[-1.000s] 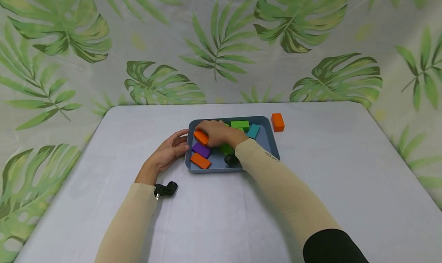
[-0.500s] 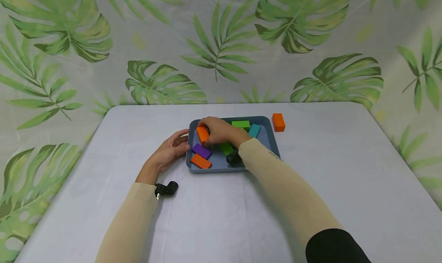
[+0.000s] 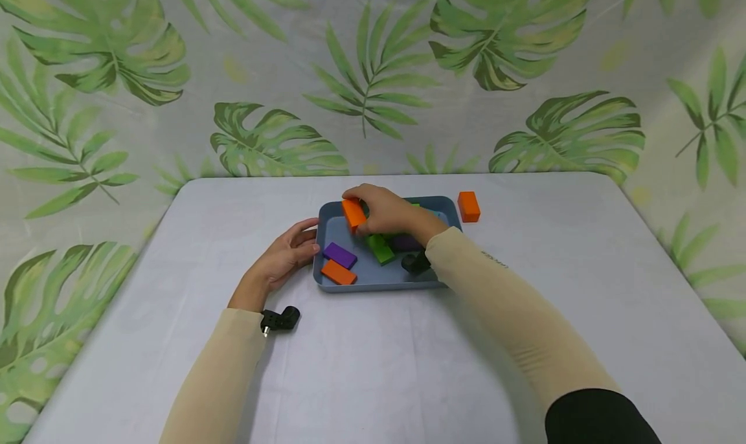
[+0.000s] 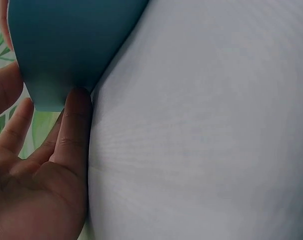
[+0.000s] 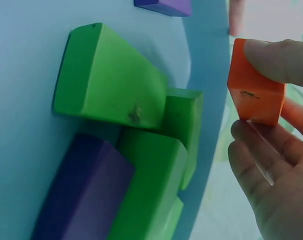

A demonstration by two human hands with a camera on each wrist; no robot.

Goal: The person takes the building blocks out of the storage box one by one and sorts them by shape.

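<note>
1. Right hand [image 3: 384, 210], upper middle of the head view: thumb and fingers clamped on an orange block [image 3: 353, 215], up at the tray's far rim; the exact gap to the rim is hard to judge.
2. Right wrist view, upper right: thumb on one face, fingers against the far side, some fingertips tucked out of sight; the hand runs off the right edge.
3. Left hand [image 3: 285, 253], left of centre: fingers loosely extended and apart, touching the left wall of the blue-grey tray [image 3: 373, 288]; the left wrist view cuts off part of it.
4. And there's movement! Half a second ago that block sits lower, nearer the purple block [image 3: 340, 255]; now it's up and to the right, while the left hand stays put.
5. The right forearm swings right too, baring more of a green block [image 3: 381, 250] and mostly covering the teal one.
6. Lower left in the tray, a second orange block [image 3: 339, 272] lies just beside the purple.
7. Outside, off the tray's upper-right corner, stands a third orange block [image 3: 469, 207]; white tabletop [image 3: 350, 366] stretches wide either side, its far edge meeting the leafy backdrop [image 3: 373, 55].
</note>
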